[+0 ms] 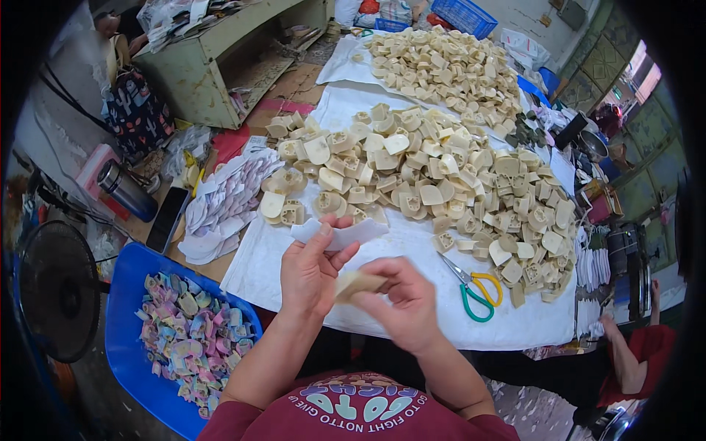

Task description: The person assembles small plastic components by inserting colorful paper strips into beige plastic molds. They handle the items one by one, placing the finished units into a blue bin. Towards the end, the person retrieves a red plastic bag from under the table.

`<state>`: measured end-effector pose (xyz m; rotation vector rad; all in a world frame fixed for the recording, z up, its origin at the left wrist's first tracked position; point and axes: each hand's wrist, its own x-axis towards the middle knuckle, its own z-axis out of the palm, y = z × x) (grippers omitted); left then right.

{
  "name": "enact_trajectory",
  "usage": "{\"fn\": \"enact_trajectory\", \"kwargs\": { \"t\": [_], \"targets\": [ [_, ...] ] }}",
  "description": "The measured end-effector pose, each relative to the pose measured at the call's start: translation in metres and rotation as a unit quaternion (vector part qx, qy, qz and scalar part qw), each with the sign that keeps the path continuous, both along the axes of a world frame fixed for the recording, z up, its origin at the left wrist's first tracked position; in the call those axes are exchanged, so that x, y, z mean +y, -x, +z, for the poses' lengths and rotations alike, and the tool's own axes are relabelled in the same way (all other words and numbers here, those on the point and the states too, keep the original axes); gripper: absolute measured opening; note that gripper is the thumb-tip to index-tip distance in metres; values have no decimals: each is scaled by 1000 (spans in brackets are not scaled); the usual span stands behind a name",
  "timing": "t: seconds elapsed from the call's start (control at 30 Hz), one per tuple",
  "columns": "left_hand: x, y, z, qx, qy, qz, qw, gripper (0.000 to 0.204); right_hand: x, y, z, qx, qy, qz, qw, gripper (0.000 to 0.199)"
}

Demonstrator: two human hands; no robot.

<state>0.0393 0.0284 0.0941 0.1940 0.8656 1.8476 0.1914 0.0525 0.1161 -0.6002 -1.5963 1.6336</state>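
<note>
My left hand (310, 270) holds a thin white strip (340, 234) between thumb and fingers, just above the table's near edge. My right hand (401, 300) pinches a small beige heel-shaped block (356, 283), which touches the left hand's fingers. Right behind both hands lies a big heap of the same beige blocks (434, 184) on a white sheet (412, 242). Scissors with green and yellow handles (474, 287) lie on the sheet to the right of my right hand.
A blue tub (125, 294) of pastel-covered blocks (193, 334) stands at lower left. A stack of printed paper pieces (224, 202), a phone (168, 218) and a steel flask (126, 189) lie left. A second block heap (448, 70) lies farther back. A fan (59, 290) stands far left; another person's arm (625, 360) is at right.
</note>
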Motion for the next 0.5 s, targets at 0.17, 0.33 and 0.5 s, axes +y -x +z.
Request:
{"fn": "enact_trajectory", "kwargs": {
  "t": [0.17,0.33,0.5],
  "targets": [
    [-18,-8,4,15,-51,-38,998,35,14,-5,13,-91,-287,-118,946,30],
    [-32,-15,18,57,-68,-78,993,45,15,1,12,-32,-411,-116,904,39],
    [-38,-14,23,70,-113,-83,988,44,17,2,18,-46,-448,-116,885,39]
  ]
}}
